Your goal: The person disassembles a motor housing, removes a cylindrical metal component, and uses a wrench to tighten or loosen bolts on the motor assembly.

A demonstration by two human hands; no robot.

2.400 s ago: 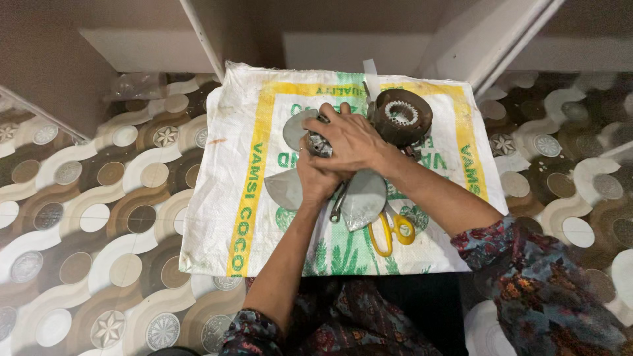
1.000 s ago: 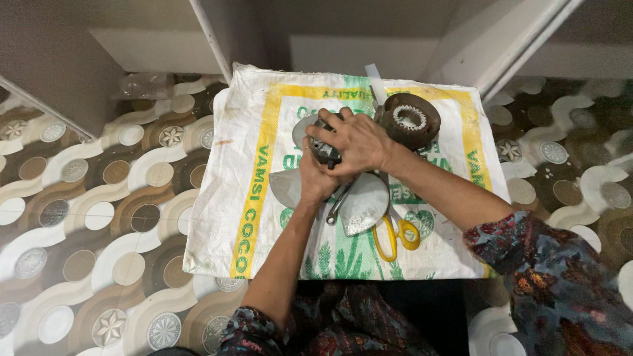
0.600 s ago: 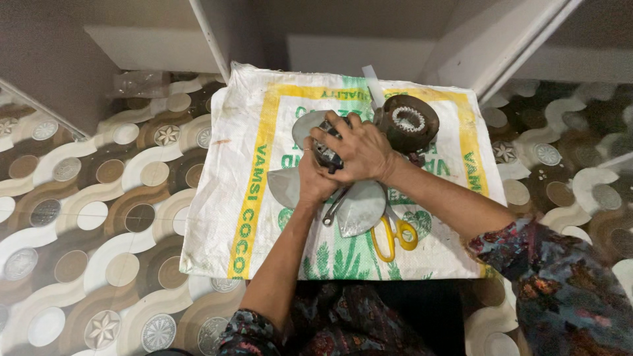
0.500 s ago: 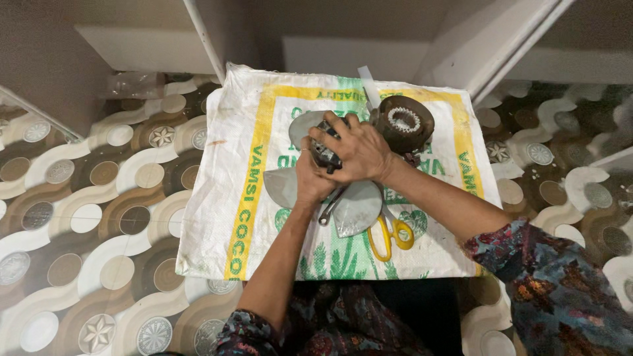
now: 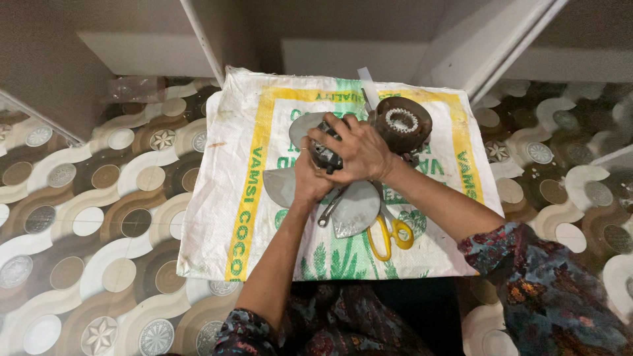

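Small dark metal fan motor (image 5: 324, 155), grey blades spread around. Clamped between left hand (image 5: 308, 179) and right hand (image 5: 356, 150), over woven sack (image 5: 231, 198).

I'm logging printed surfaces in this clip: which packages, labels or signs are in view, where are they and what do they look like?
Sack: one printed woven bag, spread flat on the patterned floor under both hands; rectangular, white, with a yellow border band and green lettering and plant artwork.
No other labels, signs or screens show.
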